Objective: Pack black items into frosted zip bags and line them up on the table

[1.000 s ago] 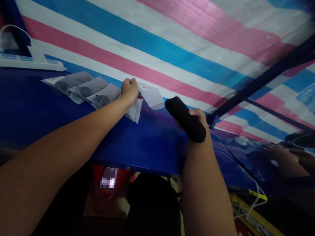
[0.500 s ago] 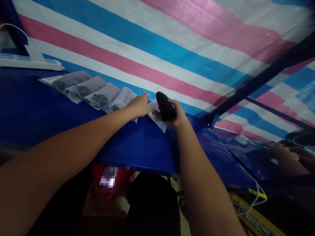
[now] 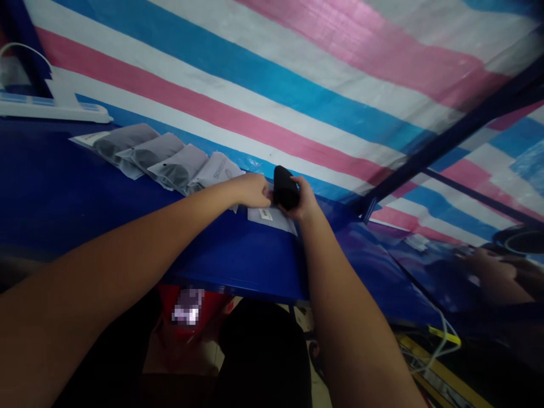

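Note:
In my right hand (image 3: 304, 199) is a rounded black object (image 3: 285, 187), its fingers wrapped round the right side; the exact kind does not show. Close to its left, my left hand (image 3: 254, 190) is closed at the upper end of a frosted plastic bag (image 3: 276, 220) with a small white label. Its fingertips are partly hidden. The bag lies slanted below both hands on the blue table (image 3: 238, 255). Left of my left hand, several filled frosted bags (image 3: 176, 167) overlap in a row, with dark contents showing through.
Behind the table hangs a striped plastic sheet (image 3: 238, 79). A white power strip or similar fixture (image 3: 55, 109) stands at the far left. Below the table edge is a red stool (image 3: 168, 334) with a blurred-out item on it. Another person's arm (image 3: 497, 272) shows at right.
My left hand has moved right, towards the black object, and curled in. The bag beneath has turned to lie flatter with its label showing. The black object has dropped slightly.

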Available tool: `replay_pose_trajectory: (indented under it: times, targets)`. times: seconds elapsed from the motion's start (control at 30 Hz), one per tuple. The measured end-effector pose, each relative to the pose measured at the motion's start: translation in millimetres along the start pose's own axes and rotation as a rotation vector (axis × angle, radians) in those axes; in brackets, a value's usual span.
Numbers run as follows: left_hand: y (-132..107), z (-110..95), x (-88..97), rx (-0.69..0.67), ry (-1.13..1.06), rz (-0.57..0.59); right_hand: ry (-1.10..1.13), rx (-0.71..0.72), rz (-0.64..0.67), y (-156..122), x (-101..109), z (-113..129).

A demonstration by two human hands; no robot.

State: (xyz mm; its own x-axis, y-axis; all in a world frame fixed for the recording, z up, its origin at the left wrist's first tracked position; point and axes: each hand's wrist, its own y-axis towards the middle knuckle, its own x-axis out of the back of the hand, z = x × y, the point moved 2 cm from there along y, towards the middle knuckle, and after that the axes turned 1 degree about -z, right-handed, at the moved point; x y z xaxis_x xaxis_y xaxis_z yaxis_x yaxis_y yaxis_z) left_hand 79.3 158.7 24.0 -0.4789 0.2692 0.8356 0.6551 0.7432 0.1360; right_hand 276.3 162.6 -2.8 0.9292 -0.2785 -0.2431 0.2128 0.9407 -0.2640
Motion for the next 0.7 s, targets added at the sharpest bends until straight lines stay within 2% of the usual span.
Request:
replay_pose_trajectory:
  times: [0.03, 0.07, 0.1, 0.17, 0.27, 0.47, 0.63, 0.7]
  targets:
    - [1.8, 0.2, -2.5, -0.060, 0.051, -0.101, -0.008, -0.015, 0.005, 1.8, -0.2, -1.6]
    - [3.4, 1.2, -6.6, -0.115, 0.096, -0.155, -0.009, -0.026, 0.019, 3.2, -0.8, -2.8]
    - [4.9, 2.9, -12.1, -0.158, 0.132, -0.150, -0.005, -0.035, 0.034, 4.1, -1.5, -3.5]
    - [6.7, 7.6, -23.8, -0.182, 0.183, -0.044, 0.016, -0.050, 0.055, 4.7, -2.7, -4.2]
    - [7.0, 13.7, -34.2, -0.126, 0.246, 0.080, 0.012, -0.063, 0.078, 4.3, -3.1, -4.4]
    - [12.1, 15.4, -34.3, -0.094, 0.358, -0.003, -0.028, 0.016, 0.041, 6.2, -0.2, -3.3]
    - [18.9, 18.6, -33.6, 0.032, 0.406, 0.049, -0.074, -0.031, 0.040, 7.6, -2.0, -4.0]
    - [18.1, 18.1, -32.7, 0.022, 0.422, 0.049, -0.033, -0.055, 0.010, 7.4, -3.0, -3.9]
